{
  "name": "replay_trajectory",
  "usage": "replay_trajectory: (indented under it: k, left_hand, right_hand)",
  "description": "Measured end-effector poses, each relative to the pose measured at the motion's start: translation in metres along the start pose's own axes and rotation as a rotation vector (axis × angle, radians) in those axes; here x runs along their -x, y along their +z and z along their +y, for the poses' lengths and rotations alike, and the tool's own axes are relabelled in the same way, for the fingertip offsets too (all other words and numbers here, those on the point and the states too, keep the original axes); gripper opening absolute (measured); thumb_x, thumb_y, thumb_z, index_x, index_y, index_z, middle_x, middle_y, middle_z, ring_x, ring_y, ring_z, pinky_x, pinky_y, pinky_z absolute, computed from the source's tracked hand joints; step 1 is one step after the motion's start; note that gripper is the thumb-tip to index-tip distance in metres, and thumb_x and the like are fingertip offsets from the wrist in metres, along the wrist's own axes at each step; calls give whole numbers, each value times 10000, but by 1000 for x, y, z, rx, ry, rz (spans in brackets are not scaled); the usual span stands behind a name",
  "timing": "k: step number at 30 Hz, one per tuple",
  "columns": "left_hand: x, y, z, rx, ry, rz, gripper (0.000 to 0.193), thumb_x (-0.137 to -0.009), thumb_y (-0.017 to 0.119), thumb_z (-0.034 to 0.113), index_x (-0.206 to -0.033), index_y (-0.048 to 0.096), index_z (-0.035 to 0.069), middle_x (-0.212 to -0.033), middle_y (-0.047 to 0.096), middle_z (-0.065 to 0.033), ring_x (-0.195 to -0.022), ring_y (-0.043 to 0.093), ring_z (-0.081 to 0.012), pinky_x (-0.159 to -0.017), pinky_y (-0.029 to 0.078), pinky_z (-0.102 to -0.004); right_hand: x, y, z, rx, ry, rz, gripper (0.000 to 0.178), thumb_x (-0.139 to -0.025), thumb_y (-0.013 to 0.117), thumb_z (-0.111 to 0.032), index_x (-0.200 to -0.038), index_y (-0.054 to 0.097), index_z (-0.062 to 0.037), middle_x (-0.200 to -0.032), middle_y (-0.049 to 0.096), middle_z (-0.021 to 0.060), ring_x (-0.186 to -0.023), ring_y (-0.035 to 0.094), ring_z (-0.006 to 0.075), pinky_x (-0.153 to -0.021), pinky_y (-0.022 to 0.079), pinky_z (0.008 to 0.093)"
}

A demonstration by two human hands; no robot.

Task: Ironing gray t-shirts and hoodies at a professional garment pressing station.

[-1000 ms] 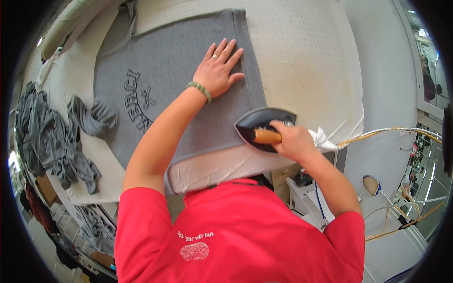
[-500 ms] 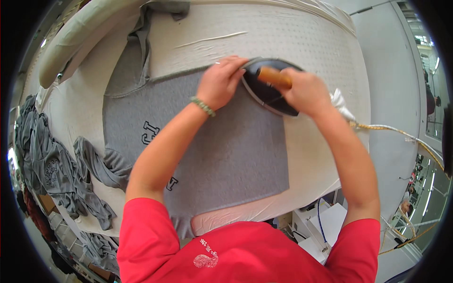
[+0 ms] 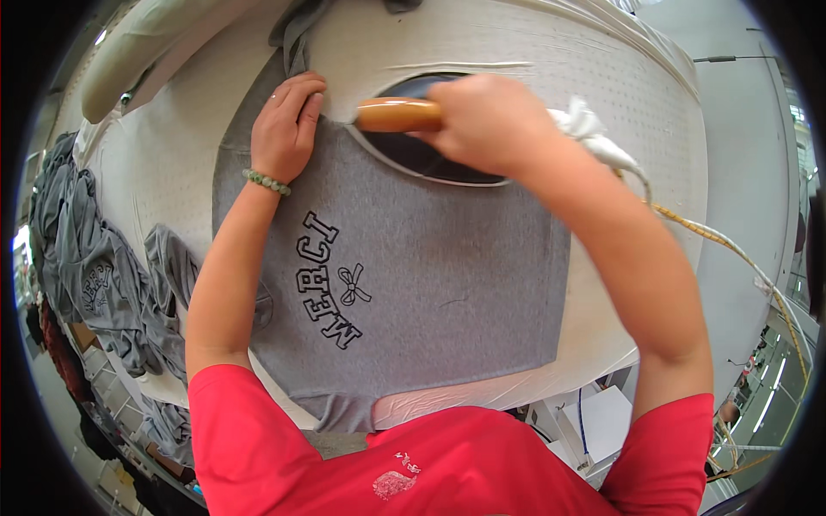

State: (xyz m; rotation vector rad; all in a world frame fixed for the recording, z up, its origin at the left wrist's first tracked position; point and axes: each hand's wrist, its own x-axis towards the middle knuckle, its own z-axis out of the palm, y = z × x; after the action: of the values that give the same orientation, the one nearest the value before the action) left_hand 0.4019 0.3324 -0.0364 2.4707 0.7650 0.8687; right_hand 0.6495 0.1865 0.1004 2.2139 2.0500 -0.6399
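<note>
A grey sweatshirt (image 3: 465, 267) with dark outlined lettering and a bow on its chest lies flat across the padded ironing table (image 3: 551, 52). My right hand (image 3: 490, 120) grips the wooden handle of a dark, pointed iron (image 3: 404, 156). Its tip points left, and it rests along the garment's far side edge, partly over the white cover. To the left of that tip, my left hand (image 3: 288, 129) lies on the fabric by the shoulder and sleeve, fingers stretched out and thumb apart. A green bead bracelet (image 3: 267, 181) circles the left wrist.
More grey garments (image 3: 107, 267) hang in a heap over the table's left edge. A padded arm board (image 3: 155, 52) stands at the far left. From the iron's wrapped white end, a hose and yellow cord (image 3: 714, 236) run off right. White boxes (image 3: 598, 426) sit below the near right edge.
The iron has moved left along the far edge of the sweatshirt in my right hand. My left hand has moved left too, up to the sleeve. The view has shifted slightly.
</note>
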Motion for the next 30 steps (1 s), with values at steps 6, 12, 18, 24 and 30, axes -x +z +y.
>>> replay_trajectory:
  k: [6,12,18,24,30]
  left_hand:
    - [0,-9,-3,72,-49,-2,250,-1071,576,167,-1241,721,55,-1302,735,-147,-1251,689,-333,-1059,525,-391]
    - [3,-4,-1,-30,14,-29,252,-1059,608,200,-1232,715,51,-1323,723,-138,-1280,670,-332,-1074,512,-404]
    - [-8,4,22,-335,96,-82,356,-1052,638,245,-1345,671,46,-1453,650,-134,-1430,557,-336,-1213,389,-485]
    - [43,74,180,-73,141,-229,667,-1005,701,247,-1587,463,25,-1658,462,-197,-1577,361,-420,-1302,245,-582]
    - [194,109,365,181,344,-802,913,-959,677,544,-1623,410,-23,-1730,348,-200,-1638,255,-361,-1338,188,-525]
  right_hand:
    - [-7,4,-47,-89,-3,-51,226,-961,653,-189,-1041,816,-54,-1074,814,149,-1022,792,316,-876,623,432]
    - [74,-3,59,-304,669,110,524,-971,764,-517,-1060,738,-1,-833,748,144,-767,743,292,-716,576,437]
    - [131,12,139,-567,895,184,543,-968,761,-488,-859,718,43,-665,672,133,-511,622,265,-577,526,428]
    - [124,22,155,-528,840,105,500,-987,743,-433,-784,717,23,-608,657,119,-516,647,260,-594,545,402]
    - [163,33,130,-490,866,52,450,-1004,729,-433,-892,763,2,-725,722,133,-615,701,269,-656,575,411]
